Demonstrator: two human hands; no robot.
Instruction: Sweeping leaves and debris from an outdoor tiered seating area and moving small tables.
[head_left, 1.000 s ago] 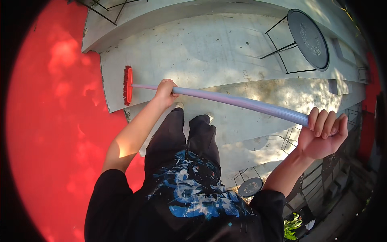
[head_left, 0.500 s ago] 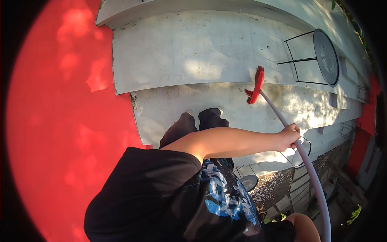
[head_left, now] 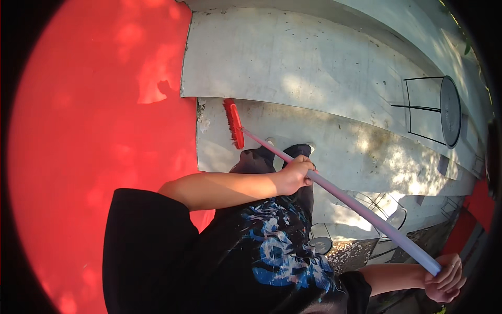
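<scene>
Left hand (head_left: pixel 296 174) fingers wrap the pale broom handle (head_left: pixel 345 199) mid-length; right hand (head_left: pixel 444 278) curls around its top end. The red broom head (head_left: pixel 234 123) rests on grey concrete steps (head_left: pixel 293 68) beside a red floor (head_left: pixel 94 131). A round wire table (head_left: pixel 449 111) stands to the right, seemingly tipped, blurred at the rim.

Looking straight down here: left hand (head_left: pixel 296 175) is wrapped around the pale broom handle (head_left: pixel 355 206) about mid-frame, right hand (head_left: pixel 445 277) grips the top end down in the lower right corner. The red broom head (head_left: pixel 234 123) sits on the grey concrete step (head_left: pixel 334 78) just right of the red floor (head_left: pixel 99 131) that fills the left side. A round black table (head_left: pixel 449 111) stands at the right edge.
</scene>
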